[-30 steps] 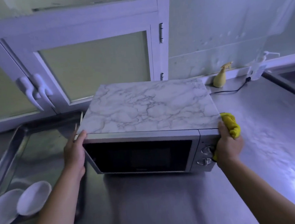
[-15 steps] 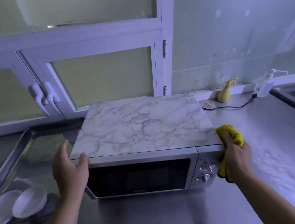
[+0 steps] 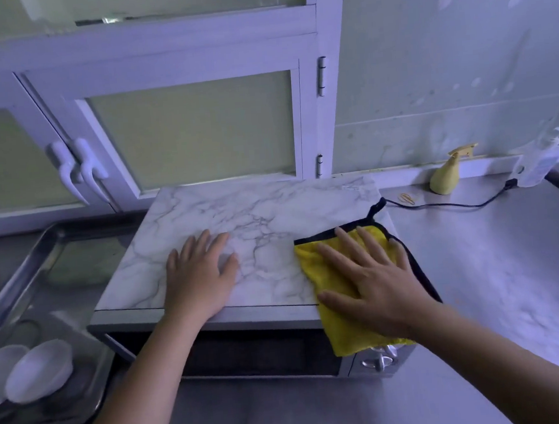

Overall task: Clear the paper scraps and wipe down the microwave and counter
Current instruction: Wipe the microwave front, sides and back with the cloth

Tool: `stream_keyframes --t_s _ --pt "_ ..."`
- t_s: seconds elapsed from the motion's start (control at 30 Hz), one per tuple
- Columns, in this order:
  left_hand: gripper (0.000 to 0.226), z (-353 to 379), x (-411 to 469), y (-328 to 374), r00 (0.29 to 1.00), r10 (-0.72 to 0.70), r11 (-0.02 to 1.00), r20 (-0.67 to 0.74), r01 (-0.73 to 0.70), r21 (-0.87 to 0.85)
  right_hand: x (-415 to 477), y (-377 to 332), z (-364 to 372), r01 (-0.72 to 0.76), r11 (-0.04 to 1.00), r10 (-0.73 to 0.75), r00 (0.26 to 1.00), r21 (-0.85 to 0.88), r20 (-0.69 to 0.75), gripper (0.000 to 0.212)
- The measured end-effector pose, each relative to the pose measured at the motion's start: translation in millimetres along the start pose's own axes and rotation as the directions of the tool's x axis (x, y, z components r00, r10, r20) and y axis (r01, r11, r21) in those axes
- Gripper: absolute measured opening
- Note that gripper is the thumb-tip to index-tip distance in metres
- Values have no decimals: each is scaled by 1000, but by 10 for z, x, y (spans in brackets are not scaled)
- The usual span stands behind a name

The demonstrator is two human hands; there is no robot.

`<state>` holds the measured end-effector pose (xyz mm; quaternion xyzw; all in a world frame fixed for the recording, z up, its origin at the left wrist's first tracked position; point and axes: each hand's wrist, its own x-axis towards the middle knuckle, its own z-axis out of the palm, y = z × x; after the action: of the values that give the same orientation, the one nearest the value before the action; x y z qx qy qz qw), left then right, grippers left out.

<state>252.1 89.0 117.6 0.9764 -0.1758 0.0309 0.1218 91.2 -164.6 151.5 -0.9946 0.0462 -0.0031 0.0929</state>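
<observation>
The microwave [image 3: 255,220] sits on the steel counter [image 3: 492,262], its marble-patterned top facing up. The left hand [image 3: 199,278] lies flat on the front middle of that top, fingers straight and holding nothing, which looks like bracing. The right hand [image 3: 374,284] is also flat, fingers spread, pressing a yellow cloth [image 3: 319,265] onto the microwave's front right corner. Part of the cloth hangs over the front edge, just above the dials. No paper scraps are visible on or around the microwave, so wiping the top seems to be the step in hand.

The main risk is the overhanging cloth. A sideways sweep could drag it across a dial and turn it, or pull it off the corner altogether. A hard push might also slide the microwave on the smooth counter if the left hand lifts. To the microwave's right rear, a black cord [image 3: 445,205] trails toward a spray bottle [image 3: 446,175]. A wide stroke past the edge could snag the cord.
</observation>
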Motion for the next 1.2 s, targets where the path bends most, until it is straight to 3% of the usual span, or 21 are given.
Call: stream_keyframes --t_s 0.07,0.37,0.53,0.83,1.0,1.13,1.2 --pt "55 18 -6 4 1000 -2 1000 -7 2 12 219 37 175 -10 1000 11 998 -25 61 80" --pt "51 25 -8 25 999 -17 1000 -50 16 -22 1770 590 63 -142 988 145 988 -58 50 92" --pt "53 37 1 15 997 -19 999 -71 17 -31 2185 615 -1 -165 984 169 984 -68 55 96" --pt "53 -18 13 24 998 -23 995 -56 18 -94 1555 126 104 -290 954 295 954 -78 56 90" --pt "44 -112 -6 33 997 -35 977 -64 21 -211 903 -271 245 -267 960 273 960 -86 58 91" --pt "40 -292 24 -182 1000 11 849 1 -9 -528 401 -579 348 -208 975 210 977 -74 28 82" --pt "44 -387 101 -444 999 47 897 22 -32 -442 181 -723 399 -146 988 148 989 -58 19 76"
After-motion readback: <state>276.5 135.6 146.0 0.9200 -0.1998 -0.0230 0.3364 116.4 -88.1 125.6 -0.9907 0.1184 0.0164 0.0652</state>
